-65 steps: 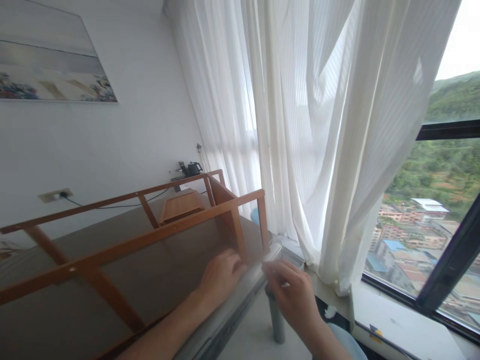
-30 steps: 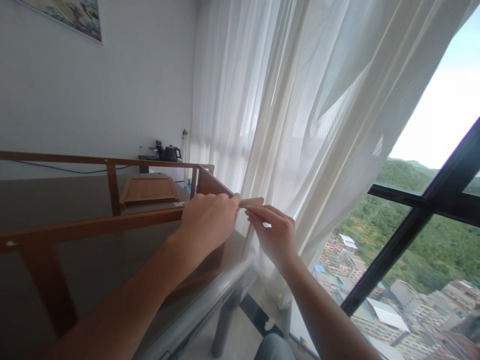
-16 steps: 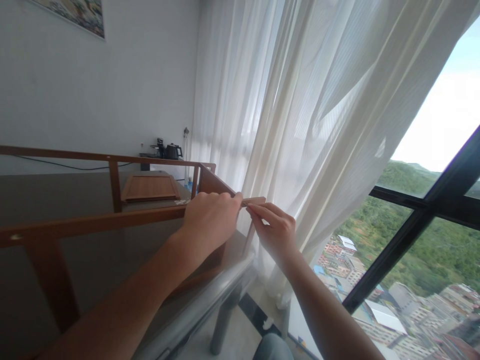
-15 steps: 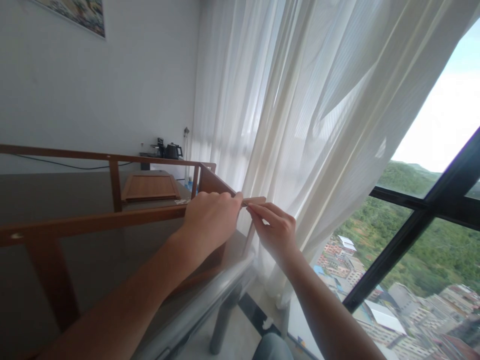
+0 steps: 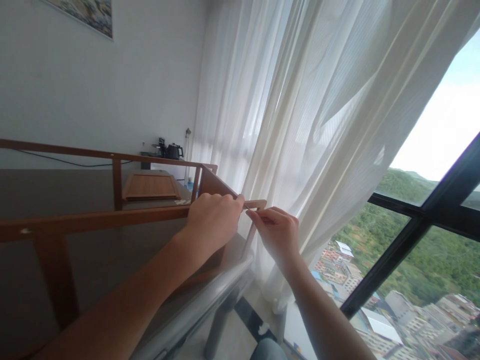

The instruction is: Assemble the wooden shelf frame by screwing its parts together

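My left hand (image 5: 213, 217) is closed over the near rail of a brown wooden frame (image 5: 123, 218), close to its right end. Just right of it, my right hand (image 5: 275, 227) pinches thumb against fingers at the rail's end. A thin dark rod (image 5: 246, 206) shows between the two hands, reaching to the right fingertips; its kind is too small to make out. A wooden end panel (image 5: 214, 184) joins the near rail to the far one. Part of the joint is hidden behind my left hand.
The frame lies on a dark grey table (image 5: 82, 187) with a light metallic edge. A flat wooden panel (image 5: 152, 186) rests inside it. A black kettle (image 5: 174, 151) stands at the back. White curtains (image 5: 300, 125) hang beside the window at right.
My right fingers have drawn slightly down and curled tighter at the rail's end, and the thin rod shows more. My left hand keeps its hold. The view has shifted slightly.
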`<state>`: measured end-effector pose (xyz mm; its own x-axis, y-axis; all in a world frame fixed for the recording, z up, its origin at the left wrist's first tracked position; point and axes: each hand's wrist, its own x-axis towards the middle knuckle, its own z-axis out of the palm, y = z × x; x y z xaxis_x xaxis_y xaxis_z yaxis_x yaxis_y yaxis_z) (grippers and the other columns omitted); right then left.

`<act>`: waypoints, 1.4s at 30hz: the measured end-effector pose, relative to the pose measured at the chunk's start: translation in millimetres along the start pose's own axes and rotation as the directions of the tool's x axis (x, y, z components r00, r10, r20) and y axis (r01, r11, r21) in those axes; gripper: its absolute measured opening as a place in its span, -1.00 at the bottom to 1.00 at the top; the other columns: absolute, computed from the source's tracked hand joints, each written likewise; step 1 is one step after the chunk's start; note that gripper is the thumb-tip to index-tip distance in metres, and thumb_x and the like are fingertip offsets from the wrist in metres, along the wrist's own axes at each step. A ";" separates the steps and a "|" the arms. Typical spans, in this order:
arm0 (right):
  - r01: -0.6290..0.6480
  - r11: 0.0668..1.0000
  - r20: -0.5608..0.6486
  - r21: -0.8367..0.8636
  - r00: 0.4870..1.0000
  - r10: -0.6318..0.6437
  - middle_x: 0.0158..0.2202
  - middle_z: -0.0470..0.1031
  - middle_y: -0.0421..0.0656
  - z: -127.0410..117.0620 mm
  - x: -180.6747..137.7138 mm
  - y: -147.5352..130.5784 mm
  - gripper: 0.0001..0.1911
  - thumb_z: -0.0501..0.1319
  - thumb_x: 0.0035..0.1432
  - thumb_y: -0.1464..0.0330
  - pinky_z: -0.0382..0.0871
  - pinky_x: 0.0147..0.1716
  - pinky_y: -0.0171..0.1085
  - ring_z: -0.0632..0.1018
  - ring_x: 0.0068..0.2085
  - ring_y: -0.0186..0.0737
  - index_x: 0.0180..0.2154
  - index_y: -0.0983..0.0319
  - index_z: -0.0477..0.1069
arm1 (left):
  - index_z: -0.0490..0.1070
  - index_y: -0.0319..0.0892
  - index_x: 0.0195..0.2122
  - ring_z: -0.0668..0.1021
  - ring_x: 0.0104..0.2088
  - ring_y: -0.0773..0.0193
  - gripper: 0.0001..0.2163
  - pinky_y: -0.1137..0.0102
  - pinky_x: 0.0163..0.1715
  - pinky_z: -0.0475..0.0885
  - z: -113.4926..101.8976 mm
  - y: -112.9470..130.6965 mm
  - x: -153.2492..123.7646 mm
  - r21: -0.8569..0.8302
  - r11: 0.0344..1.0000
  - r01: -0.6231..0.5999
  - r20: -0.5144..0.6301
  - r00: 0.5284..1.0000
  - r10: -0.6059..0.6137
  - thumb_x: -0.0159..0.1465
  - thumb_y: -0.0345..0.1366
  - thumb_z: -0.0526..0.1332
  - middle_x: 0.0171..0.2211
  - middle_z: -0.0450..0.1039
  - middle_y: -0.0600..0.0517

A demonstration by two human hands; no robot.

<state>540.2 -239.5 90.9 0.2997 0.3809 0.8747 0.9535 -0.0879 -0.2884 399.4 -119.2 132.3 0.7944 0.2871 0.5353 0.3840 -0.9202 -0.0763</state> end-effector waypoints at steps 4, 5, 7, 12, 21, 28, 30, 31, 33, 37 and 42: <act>0.000 0.998 -0.012 -0.064 1.000 0.000 -0.56 0.57 -0.26 0.2 -0.7 -1.5 -0.78 0.42 0.23 0.21 0.40 -0.45 -0.31 0.55 -0.53 -0.32 -0.46 0.10 0.67 | 0.49 -0.17 -0.12 0.70 -0.30 -0.12 -0.76 0.24 -0.34 0.41 -1.6 -0.1 0.1 0.005 1.000 -0.014 -0.009 1.000 0.014 0.41 -0.39 0.02 -0.40 0.60 -0.15; -0.001 0.998 -0.010 -0.071 1.000 0.000 -0.54 0.58 -0.26 0.3 -1.1 -1.7 -0.77 0.42 0.24 0.20 0.38 -0.45 -0.32 0.55 -0.53 -0.32 -0.45 0.11 0.67 | 0.49 -0.17 -0.12 0.70 -0.31 -0.12 -0.76 0.23 -0.35 0.41 -2.4 0.0 -0.1 0.007 1.000 -0.020 -0.010 1.000 0.020 0.41 -0.40 0.01 -0.40 0.61 -0.14; 0.002 0.996 -0.006 -0.092 1.000 -0.003 -0.53 0.59 -0.25 0.3 -1.8 -1.9 -0.74 0.40 0.26 0.19 0.36 -0.45 -0.32 0.55 -0.53 -0.33 -0.45 0.13 0.67 | 0.49 -0.17 -0.13 0.70 -0.32 -0.11 -0.75 0.23 -0.36 0.42 -3.8 0.1 -0.8 0.005 1.000 -0.027 -0.013 1.000 0.027 0.41 -0.40 0.00 -0.40 0.61 -0.13; -0.004 0.990 -0.014 -0.138 1.000 0.002 -0.60 0.53 -0.25 0.7 -2.5 -3.6 -0.68 0.38 0.27 0.16 0.27 -0.48 -0.31 0.50 -0.56 -0.33 -0.49 0.14 0.67 | 0.49 -0.16 -0.13 0.70 -0.34 -0.11 -0.78 0.23 -0.37 0.43 -3.9 -0.6 -2.1 0.004 1.000 -0.022 -0.021 1.000 0.022 0.40 -0.38 0.03 -0.41 0.61 -0.12; 0.013 0.987 -0.008 -0.158 1.000 -0.015 -0.59 0.52 -0.22 2.7 -3.4 -5.0 -0.63 0.33 0.32 0.15 0.27 -0.46 -0.32 0.51 -0.54 -0.33 -0.48 0.18 0.66 | 0.50 -0.18 -0.10 0.71 -0.34 -0.10 -0.77 0.24 -0.39 0.44 -2.9 -0.1 -0.9 0.016 1.000 -0.026 -0.028 0.999 0.026 0.39 -0.41 0.05 -0.43 0.61 -0.12; 0.001 0.988 0.003 -0.157 1.000 0.000 -0.64 0.46 -0.24 1.4 -2.2 -8.8 -0.59 0.31 0.32 0.15 0.18 -0.49 -0.30 0.42 -0.59 -0.35 -0.54 0.17 0.64 | 0.50 -0.18 -0.06 0.71 -0.31 -0.12 -0.75 0.23 -0.36 0.45 -5.7 1.1 -1.9 0.015 1.000 -0.014 -0.003 1.000 0.014 0.39 -0.42 0.05 -0.42 0.61 -0.15; -0.009 0.988 0.010 -0.153 1.000 0.010 -0.65 0.44 -0.25 1.2 -1.7 -9.8 -0.57 0.31 0.32 0.16 0.17 -0.50 -0.30 0.40 -0.59 -0.36 -0.56 0.17 0.63 | 0.50 -0.17 -0.05 0.71 -0.30 -0.13 -0.75 0.23 -0.35 0.45 -6.4 1.4 -1.7 0.013 1.000 -0.014 -0.002 1.000 0.014 0.38 -0.43 0.06 -0.42 0.61 -0.15; -0.016 0.989 0.012 -0.149 1.000 0.018 -0.65 0.44 -0.25 1.3 -1.6 -10.1 -0.57 0.32 0.31 0.17 0.17 -0.50 -0.30 0.41 -0.59 -0.35 -0.57 0.18 0.62 | 0.50 -0.17 -0.05 0.71 -0.30 -0.13 -0.75 0.22 -0.35 0.45 -6.5 1.4 -1.6 0.014 1.000 -0.014 -0.005 1.000 0.014 0.38 -0.43 0.05 -0.42 0.61 -0.15; -0.037 0.990 0.011 -0.134 0.999 0.038 -0.64 0.47 -0.24 1.5 -1.7 -10.4 -0.59 0.33 0.30 0.17 0.21 -0.49 -0.31 0.44 -0.58 -0.34 -0.57 0.17 0.61 | 0.50 -0.17 -0.05 0.71 -0.31 -0.14 -0.74 0.22 -0.35 0.46 -6.2 1.4 -1.3 0.017 1.000 -0.015 -0.014 1.000 0.015 0.38 -0.43 0.05 -0.42 0.61 -0.16; -0.077 0.993 0.011 -0.084 0.997 0.078 -0.53 0.60 -0.24 2.0 -2.1 -11.8 -0.74 0.36 0.27 0.21 0.31 -0.43 -0.33 0.55 -0.52 -0.31 -0.44 0.15 0.66 | 0.51 -0.16 -0.06 0.71 -0.32 -0.16 -0.74 0.17 -0.35 0.47 -4.7 0.9 -1.1 0.017 1.000 -0.016 -0.025 1.000 0.017 0.38 -0.42 0.04 -0.44 0.60 -0.14; -0.056 0.991 0.010 -0.124 0.998 0.058 -0.58 0.56 -0.25 2.1 -1.6 -16.2 -0.67 0.33 0.29 0.23 0.26 -0.46 -0.33 0.49 -0.56 -0.34 -0.51 0.16 0.64 | 0.49 -0.18 -0.08 0.71 -0.32 -0.15 -0.73 0.17 -0.35 0.48 -4.1 0.5 -1.7 0.020 1.000 -0.022 -0.008 1.000 0.022 0.37 -0.44 0.02 -0.43 0.59 -0.15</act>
<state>524.2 -236.8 93.3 0.3538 0.3840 0.8529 0.9319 -0.2229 -0.2862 396.3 -121.2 134.8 0.7986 0.2649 0.5404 0.3762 -0.9206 -0.1048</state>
